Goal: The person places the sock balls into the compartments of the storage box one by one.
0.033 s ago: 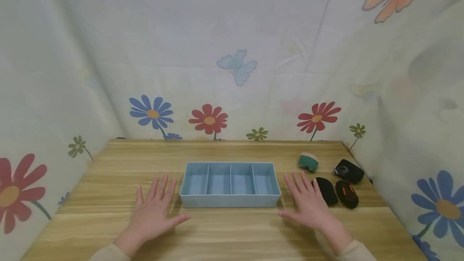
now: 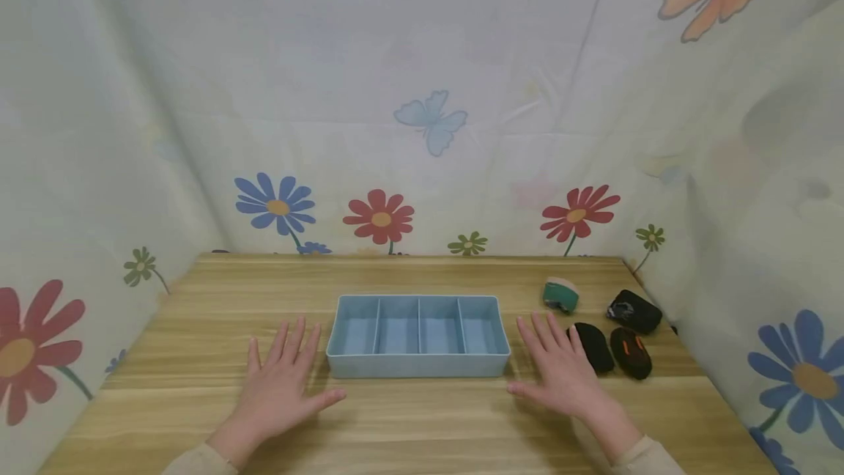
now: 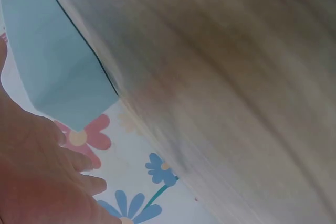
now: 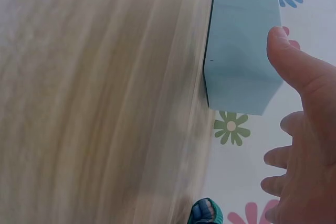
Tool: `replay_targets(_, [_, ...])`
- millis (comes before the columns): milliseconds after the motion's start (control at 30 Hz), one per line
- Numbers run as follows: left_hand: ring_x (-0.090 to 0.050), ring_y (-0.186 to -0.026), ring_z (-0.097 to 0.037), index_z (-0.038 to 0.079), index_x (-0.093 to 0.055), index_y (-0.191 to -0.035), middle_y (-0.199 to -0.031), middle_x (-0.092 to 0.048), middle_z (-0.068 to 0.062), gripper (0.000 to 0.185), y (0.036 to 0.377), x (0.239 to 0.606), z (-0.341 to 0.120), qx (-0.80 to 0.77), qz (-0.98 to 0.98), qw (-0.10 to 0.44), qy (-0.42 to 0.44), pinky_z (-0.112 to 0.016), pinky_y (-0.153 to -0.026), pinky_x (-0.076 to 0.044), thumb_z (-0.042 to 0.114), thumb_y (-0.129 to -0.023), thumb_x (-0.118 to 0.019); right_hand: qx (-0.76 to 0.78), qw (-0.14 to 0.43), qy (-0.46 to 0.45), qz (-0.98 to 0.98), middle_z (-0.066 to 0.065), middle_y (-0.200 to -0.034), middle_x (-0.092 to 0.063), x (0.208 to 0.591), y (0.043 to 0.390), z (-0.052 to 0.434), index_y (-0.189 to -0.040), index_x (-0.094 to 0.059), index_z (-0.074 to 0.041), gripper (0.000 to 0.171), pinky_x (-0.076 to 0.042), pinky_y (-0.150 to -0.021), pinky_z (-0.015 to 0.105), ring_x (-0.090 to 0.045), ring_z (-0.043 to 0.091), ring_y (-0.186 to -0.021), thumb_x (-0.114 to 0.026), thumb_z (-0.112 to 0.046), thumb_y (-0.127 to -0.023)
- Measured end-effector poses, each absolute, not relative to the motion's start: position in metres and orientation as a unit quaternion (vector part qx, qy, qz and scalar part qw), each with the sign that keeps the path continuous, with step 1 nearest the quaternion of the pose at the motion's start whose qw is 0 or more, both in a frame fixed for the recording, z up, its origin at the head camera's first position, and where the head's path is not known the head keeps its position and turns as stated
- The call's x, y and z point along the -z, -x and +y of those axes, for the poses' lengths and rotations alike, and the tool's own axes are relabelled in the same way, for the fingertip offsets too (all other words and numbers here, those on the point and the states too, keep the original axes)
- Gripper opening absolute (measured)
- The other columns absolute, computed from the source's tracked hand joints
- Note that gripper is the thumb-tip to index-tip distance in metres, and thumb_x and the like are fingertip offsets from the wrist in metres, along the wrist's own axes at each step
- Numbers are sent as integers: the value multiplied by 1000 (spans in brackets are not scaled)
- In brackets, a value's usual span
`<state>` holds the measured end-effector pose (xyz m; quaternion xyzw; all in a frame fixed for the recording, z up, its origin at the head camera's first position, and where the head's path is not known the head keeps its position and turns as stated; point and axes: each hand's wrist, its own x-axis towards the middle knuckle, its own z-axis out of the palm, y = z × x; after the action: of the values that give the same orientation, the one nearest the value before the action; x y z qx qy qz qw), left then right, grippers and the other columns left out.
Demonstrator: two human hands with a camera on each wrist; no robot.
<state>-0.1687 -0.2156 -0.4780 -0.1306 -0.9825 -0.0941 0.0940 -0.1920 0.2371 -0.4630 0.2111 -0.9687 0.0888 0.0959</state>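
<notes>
A light blue tray (image 2: pixel 418 366) with several empty compartments sits in the middle of the wooden table (image 2: pixel 409 424). My left hand (image 2: pixel 280 385) lies flat on the table just left of the tray, fingers spread, holding nothing. My right hand (image 2: pixel 560 372) lies flat just right of the tray, fingers spread as well. The left wrist view shows the tray's outer wall (image 3: pixel 52 61) beside my left hand (image 3: pixel 42 171). In the right wrist view the tray's end (image 4: pixel 239 45) stands close to my right thumb (image 4: pixel 294 72).
Rolled socks lie at the right of the table: a green and cream one (image 2: pixel 561 295), a black one (image 2: pixel 634 311), another black one (image 2: pixel 593 347) and a black one with orange marks (image 2: pixel 631 352). Flowered cloth (image 2: pixel 422 130) walls the table on three sides.
</notes>
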Motion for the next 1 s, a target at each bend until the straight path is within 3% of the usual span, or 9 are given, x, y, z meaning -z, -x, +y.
replay_targets(267, [-9, -147, -47, 6, -27, -156, -161, -15, -23, 109, 168, 475, -216, 98, -982, 95, 130, -77, -105, 6, 78, -79, -56, -90, 94, -210, -969, 21, -158, -28, 459, 192, 241, -155, -33, -10, 102, -12, -110, 72, -18, 46, -145, -74, -61, -77])
replay_targets(633, [-11, -146, -48, 4, -26, -156, -160, -17, -25, 108, 174, 462, -215, 113, -980, 104, 131, -77, -104, 5, 75, -81, -59, -102, 131, -246, -955, 22, -155, -35, 445, 198, 261, -152, -39, -8, 103, -21, -107, 72, -28, 46, -141, -79, -59, -72])
replay_targets(1000, [-17, -144, -49, 1, -28, -154, -157, -25, -27, 108, 181, 453, -212, 123, -978, 116, 121, -78, -105, -7, 74, -81, -59, -144, 174, -289, -930, 19, -152, -40, 439, 200, 296, -154, -37, -14, 102, -24, -110, 63, -35, 46, -137, -86, -45, -70])
